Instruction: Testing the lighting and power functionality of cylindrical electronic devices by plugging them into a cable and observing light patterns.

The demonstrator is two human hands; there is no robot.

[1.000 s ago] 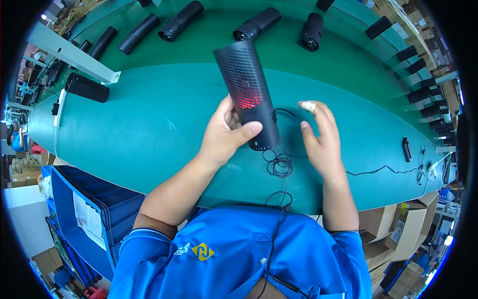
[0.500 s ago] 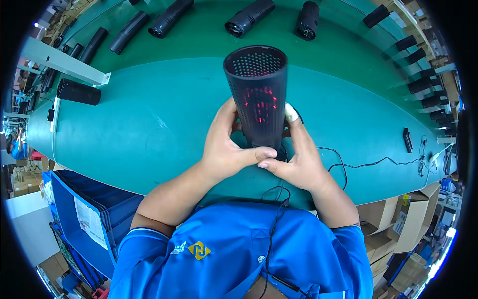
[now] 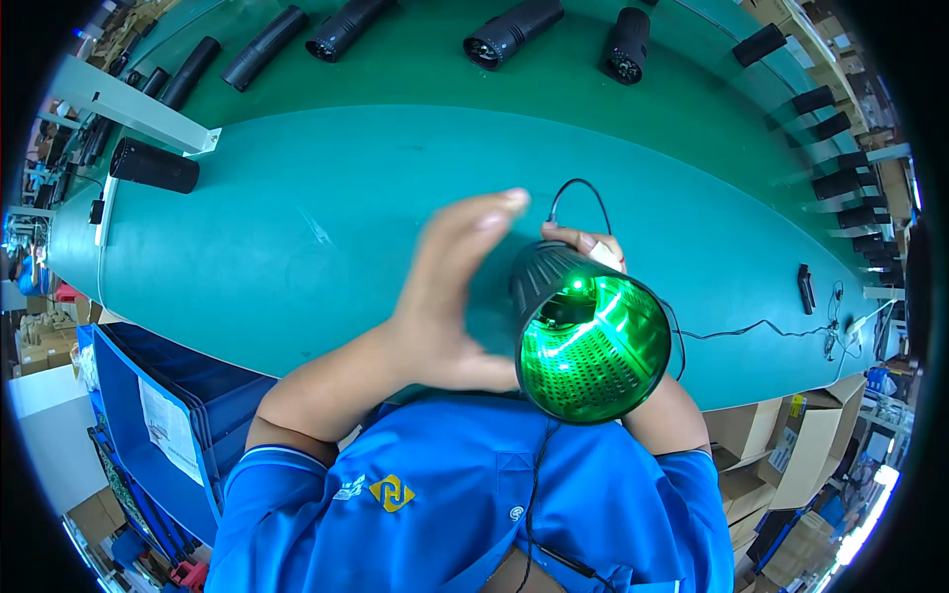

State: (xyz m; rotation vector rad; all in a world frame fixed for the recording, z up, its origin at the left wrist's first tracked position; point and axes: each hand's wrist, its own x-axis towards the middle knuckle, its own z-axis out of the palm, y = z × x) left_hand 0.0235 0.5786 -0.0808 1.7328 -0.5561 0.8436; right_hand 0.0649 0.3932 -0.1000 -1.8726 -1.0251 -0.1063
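Observation:
A black cylinder (image 3: 595, 368) with a finely perforated wall is tilted so that its open end faces me. Bright green light shines inside it. My right hand (image 3: 599, 247) grips it from the far right side, most of that hand hidden behind the cylinder; a pale wrap shows on one finger. A thin black cable (image 3: 583, 181) loops up beside the right fingertips, and its plug end seems to meet the cylinder's far end. My left hand (image 3: 440, 306), somewhat blurred, is spread wide to the left, its thumb tip at or near the cylinder's side.
Several similar black cylinders stand or lie along the green table (image 3: 297, 267), one at the left (image 3: 155, 165) near a white metal post (image 3: 138, 109). Cables and a small black handheld piece (image 3: 806, 289) lie at the right. Blue bins (image 3: 163, 425) and cardboard boxes (image 3: 791, 435) flank me.
The cylinder has swung from upright to tilted toward me and lower right. Its light turned from a red dotted pattern to green. My left hand has let go and opened.

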